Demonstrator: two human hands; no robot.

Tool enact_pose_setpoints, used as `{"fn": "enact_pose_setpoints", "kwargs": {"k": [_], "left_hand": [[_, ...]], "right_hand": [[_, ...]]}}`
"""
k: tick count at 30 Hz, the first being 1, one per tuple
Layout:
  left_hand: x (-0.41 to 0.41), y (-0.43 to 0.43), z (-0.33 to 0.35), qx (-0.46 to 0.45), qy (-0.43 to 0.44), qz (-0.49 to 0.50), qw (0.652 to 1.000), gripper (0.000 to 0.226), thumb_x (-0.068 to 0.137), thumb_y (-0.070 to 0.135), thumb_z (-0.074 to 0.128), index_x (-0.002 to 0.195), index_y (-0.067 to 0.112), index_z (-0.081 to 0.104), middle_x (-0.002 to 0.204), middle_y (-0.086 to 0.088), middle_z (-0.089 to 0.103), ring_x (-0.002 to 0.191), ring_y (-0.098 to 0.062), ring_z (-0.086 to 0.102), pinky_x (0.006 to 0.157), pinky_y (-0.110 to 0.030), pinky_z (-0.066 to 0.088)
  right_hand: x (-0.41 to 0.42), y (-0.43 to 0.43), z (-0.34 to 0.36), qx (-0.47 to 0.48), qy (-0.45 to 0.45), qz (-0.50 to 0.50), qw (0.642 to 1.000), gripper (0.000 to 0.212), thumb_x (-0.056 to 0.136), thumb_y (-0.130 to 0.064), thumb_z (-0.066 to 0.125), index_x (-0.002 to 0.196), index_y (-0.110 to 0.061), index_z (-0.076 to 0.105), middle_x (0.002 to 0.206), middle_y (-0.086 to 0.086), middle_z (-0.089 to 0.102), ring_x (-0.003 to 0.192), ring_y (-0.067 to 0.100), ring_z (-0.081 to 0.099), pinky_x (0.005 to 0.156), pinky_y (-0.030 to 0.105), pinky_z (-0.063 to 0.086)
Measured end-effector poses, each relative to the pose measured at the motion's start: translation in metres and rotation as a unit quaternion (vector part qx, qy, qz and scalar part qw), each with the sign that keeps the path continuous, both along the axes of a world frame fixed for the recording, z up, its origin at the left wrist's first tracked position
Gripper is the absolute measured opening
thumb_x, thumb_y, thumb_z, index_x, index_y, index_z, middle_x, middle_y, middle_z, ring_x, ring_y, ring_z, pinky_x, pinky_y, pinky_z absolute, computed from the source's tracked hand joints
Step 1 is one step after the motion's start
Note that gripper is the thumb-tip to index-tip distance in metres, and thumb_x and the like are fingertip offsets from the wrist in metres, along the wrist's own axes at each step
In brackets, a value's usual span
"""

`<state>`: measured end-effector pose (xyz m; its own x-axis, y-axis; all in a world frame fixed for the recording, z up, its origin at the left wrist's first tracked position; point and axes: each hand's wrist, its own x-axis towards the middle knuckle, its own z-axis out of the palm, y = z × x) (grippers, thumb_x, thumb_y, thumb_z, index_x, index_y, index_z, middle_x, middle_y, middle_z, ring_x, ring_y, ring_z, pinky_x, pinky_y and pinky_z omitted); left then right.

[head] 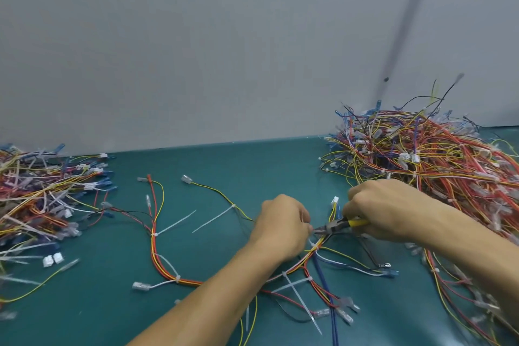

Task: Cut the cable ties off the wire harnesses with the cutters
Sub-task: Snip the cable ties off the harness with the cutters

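The cutters (335, 225) were held in the curled grip of the right hand (390, 209), their nose set just beside the left hand (282, 223), whose grip was pinched on the harness (306, 255) lying just below it on the tabletop (224, 166); only the tie (315, 246) near that nose, it was judged, was to be nipped, and nothing else.

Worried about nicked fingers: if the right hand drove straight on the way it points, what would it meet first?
Probably the left hand: the cutters in the right hand point at it, where it pinches the harness; depth is unclear.
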<state>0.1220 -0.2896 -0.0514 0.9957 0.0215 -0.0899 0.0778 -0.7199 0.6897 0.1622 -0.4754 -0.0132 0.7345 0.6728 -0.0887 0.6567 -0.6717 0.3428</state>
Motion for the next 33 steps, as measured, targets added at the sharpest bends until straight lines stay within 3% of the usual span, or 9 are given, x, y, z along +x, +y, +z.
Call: {"fn": "enact_pose_setpoints", "kwargs": {"k": [3, 8, 20, 24, 30, 33], "left_hand": [[-0.002, 0.001, -0.005, -0.006, -0.018, 0.001, 1.000, 0.010, 0.086, 0.022, 0.068, 0.093, 0.022, 0.074, 0.095, -0.002, 0.071, 0.093, -0.022, 0.063, 0.079, -0.024, 0.048], [-0.002, 0.005, -0.009, -0.036, -0.017, -0.003, 0.999, 0.008, 0.084, 0.017, 0.067, 0.087, 0.021, 0.074, 0.075, 0.001, 0.067, 0.086, -0.020, 0.067, 0.082, -0.028, 0.053], [-0.002, 0.006, -0.012, -0.070, -0.026, 0.006, 0.997, 0.009, 0.084, 0.015, 0.068, 0.086, 0.022, 0.074, 0.083, 0.002, 0.072, 0.084, -0.018, 0.067, 0.081, -0.028, 0.053], [0.000, 0.007, -0.014, -0.075, -0.034, 0.007, 0.997, 0.008, 0.082, 0.015, 0.069, 0.085, 0.021, 0.074, 0.068, 0.006, 0.064, 0.079, -0.017, 0.065, 0.077, -0.025, 0.051], [0.000, 0.010, -0.017, -0.091, -0.037, 0.016, 0.995, 0.008, 0.082, 0.015, 0.070, 0.085, 0.020, 0.074, 0.067, 0.005, 0.065, 0.070, -0.013, 0.063, 0.074, -0.022, 0.052], [0.000, 0.012, -0.014, -0.161, -0.032, 0.048, 0.985, 0.012, 0.082, 0.011, 0.070, 0.091, 0.019, 0.069, 0.067, 0.001, 0.069, 0.052, -0.007, 0.059, 0.056, -0.017, 0.047]], "right_hand": [[0.004, 0.001, 0.001, -0.011, 0.005, 0.023, 1.000, 0.026, 0.086, -0.045, 0.056, 0.103, -0.026, 0.062, 0.097, -0.008, 0.056, 0.094, 0.021, 0.059, 0.065, 0.029, 0.043], [0.008, 0.004, -0.001, -0.022, 0.013, 0.056, 0.998, 0.019, 0.084, -0.039, 0.054, 0.096, -0.025, 0.060, 0.094, -0.008, 0.056, 0.088, 0.021, 0.059, 0.063, 0.029, 0.043], [0.010, 0.014, 0.006, -0.096, 0.026, 0.095, 0.991, 0.015, 0.087, -0.030, 0.052, 0.096, -0.024, 0.062, 0.091, -0.004, 0.058, 0.084, 0.023, 0.059, 0.060, 0.030, 0.041], [0.011, 0.018, 0.009, -0.118, 0.016, 0.102, 0.988, 0.013, 0.087, -0.031, 0.053, 0.094, -0.023, 0.061, 0.088, -0.003, 0.057, 0.082, 0.026, 0.059, 0.057, 0.030, 0.032], [0.006, 0.020, 0.005, -0.117, 0.035, 0.067, 0.990, 0.013, 0.087, -0.026, 0.050, 0.095, -0.022, 0.060, 0.092, 0.003, 0.062, 0.084, 0.032, 0.061, 0.065, 0.035, 0.051], [0.005, 0.018, 0.000, -0.107, 0.033, 0.042, 0.993, 0.013, 0.088, -0.026, 0.051, 0.098, -0.024, 0.059, 0.096, 0.002, 0.063, 0.087, 0.031, 0.061, 0.069, 0.036, 0.052]]}}
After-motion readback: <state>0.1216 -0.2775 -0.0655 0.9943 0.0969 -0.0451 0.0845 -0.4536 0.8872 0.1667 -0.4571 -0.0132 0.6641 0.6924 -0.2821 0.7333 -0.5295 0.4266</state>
